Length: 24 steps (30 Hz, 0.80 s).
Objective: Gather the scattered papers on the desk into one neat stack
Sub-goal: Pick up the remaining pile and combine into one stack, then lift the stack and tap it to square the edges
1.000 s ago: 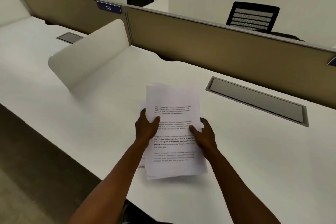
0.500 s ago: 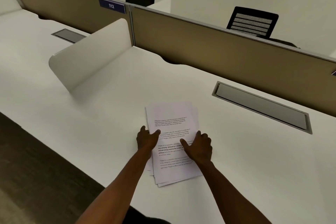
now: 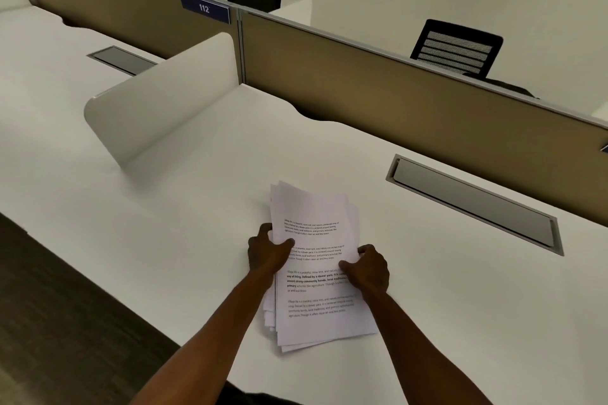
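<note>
Gripping the papers at both side edges, left hand and right hand; sheets uneven on the desk.

two bare forearms in view, no sleeves, no watch, no rings or gloves visible. left hand and right hand bare, fingers uncovered.

Your bench lies bare and white on every side of the paper stack, so a hand can slide freely left, right and forward. To your left, a curved white divider stands upright and blocks passage to the neighbouring desk. Ahead, a tan partition walls off the far edge. To the right, a recessed grey cable tray interrupts the surface.
</note>
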Tool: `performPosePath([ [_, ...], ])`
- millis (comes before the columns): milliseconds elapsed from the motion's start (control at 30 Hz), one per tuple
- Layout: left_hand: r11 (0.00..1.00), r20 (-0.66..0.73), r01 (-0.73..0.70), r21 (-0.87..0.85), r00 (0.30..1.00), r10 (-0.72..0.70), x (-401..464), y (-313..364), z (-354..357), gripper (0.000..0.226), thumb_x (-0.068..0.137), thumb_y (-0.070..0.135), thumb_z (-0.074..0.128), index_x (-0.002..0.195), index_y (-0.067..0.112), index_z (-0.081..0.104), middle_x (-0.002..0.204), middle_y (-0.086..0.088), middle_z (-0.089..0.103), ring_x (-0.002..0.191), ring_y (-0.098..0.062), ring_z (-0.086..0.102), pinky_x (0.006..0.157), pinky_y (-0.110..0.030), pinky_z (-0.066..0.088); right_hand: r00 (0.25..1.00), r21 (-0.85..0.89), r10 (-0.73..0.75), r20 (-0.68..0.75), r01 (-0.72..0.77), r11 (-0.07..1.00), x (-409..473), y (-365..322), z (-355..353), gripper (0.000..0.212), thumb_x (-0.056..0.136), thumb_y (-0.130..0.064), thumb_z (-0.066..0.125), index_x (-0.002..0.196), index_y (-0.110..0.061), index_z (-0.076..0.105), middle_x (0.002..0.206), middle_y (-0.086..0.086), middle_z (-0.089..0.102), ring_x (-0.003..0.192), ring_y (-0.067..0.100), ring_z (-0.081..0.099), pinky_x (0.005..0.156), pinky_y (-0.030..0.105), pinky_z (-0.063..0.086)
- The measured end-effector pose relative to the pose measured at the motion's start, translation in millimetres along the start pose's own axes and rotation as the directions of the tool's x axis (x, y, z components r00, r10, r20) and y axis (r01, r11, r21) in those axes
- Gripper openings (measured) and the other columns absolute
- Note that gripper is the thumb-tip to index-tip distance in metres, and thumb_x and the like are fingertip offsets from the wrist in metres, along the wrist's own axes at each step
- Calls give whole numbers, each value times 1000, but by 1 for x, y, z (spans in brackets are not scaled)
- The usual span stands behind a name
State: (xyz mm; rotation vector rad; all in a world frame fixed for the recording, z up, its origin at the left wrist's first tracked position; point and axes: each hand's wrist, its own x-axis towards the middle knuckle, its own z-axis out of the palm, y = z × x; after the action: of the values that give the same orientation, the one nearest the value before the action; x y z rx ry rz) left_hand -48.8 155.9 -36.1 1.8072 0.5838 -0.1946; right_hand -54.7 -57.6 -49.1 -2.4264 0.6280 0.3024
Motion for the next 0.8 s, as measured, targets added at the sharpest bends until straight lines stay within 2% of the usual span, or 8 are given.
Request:
performPosePath([
  [100, 996, 76, -51, -74, 996, 56, -2, -4, 6, 69, 82, 24, 78, 140, 29, 43, 115, 0, 64, 83, -2, 59, 65, -17, 49, 1000, -22, -12, -23, 11, 1000, -2, 2, 3, 68, 73, -44, 77, 129, -15, 51, 126, 9, 60, 116, 28, 59, 95, 38, 49],
  [200, 980, 102, -8, -198, 994, 29, 1, -3, 7, 76, 83, 19, 78, 144, 36, 36, 112, 3, 66, 84, -6, 62, 61, -16, 51, 999, -33, -22, -28, 21, 999, -2, 3, 4, 68, 74, -45, 76, 130, -15, 50, 127, 10, 59, 116, 28, 59, 95, 38, 49],
  [300, 917, 148, 143, -371, 985, -94, 10, 1, 1, 92, 80, 10, 81, 151, 31, 27, 124, -3, 58, 104, -26, 64, 81, -38, 58, 999, -26, -18, -27, 17, 1000, -1, 3, 4, 67, 74, -45, 76, 130, -16, 50, 126, 9, 59, 116, 28, 59, 95, 39, 49],
  [367, 861, 251, 259, -437, 955, -160, 14, 5, -2, 81, 79, 4, 81, 147, 16, 39, 132, -12, 59, 110, -34, 64, 87, -46, 58, 999, -9, -25, -26, 25, 1000, -2, 4, 4, 66, 74, -45, 75, 129, -18, 51, 125, 9, 59, 115, 28, 59, 94, 38, 49],
  [533, 975, 311, 71, -208, 950, -3, 14, 12, -2, 49, 89, -5, 65, 135, 7, 54, 133, -21, 62, 115, -37, 63, 99, -53, 52, 997, 30, -68, -20, 69, 997, -3, 13, 4, 62, 76, -51, 74, 127, -21, 54, 124, 9, 58, 113, 26, 58, 95, 37, 49],
  [633, 961, 385, 29, -274, 919, 82, 12, 28, -14, 46, 90, 0, 67, 133, 14, 56, 128, -17, 67, 107, -34, 69, 91, -52, 57, 997, 281, -68, -30, 73, 957, -1, 14, -9, 72, 72, -59, 76, 131, -24, 55, 126, 6, 59, 111, 23, 60, 99, 41, 50],
  [733, 921, 512, -9, -391, 829, 226, 10, 42, -29, 48, 87, 6, 72, 132, 14, 59, 125, -16, 70, 108, -37, 70, 88, -56, 58, 975, 699, -214, 51, 118, 705, 0, 6, -46, 78, 69, -50, 84, 136, -24, 52, 128, -1, 65, 115, 21, 64, 96, 39, 54],
  [800, 896, 553, -28, -443, 778, 298, 6, 55, -35, 45, 88, 5, 70, 131, 10, 59, 126, -17, 69, 111, -39, 68, 89, -55, 58, 934, 823, -346, 85, 130, 553, 0, -2, -72, 65, 71, -37, 86, 128, -19, 60, 123, 4, 71, 113, 27, 68, 88, 36, 58],
])
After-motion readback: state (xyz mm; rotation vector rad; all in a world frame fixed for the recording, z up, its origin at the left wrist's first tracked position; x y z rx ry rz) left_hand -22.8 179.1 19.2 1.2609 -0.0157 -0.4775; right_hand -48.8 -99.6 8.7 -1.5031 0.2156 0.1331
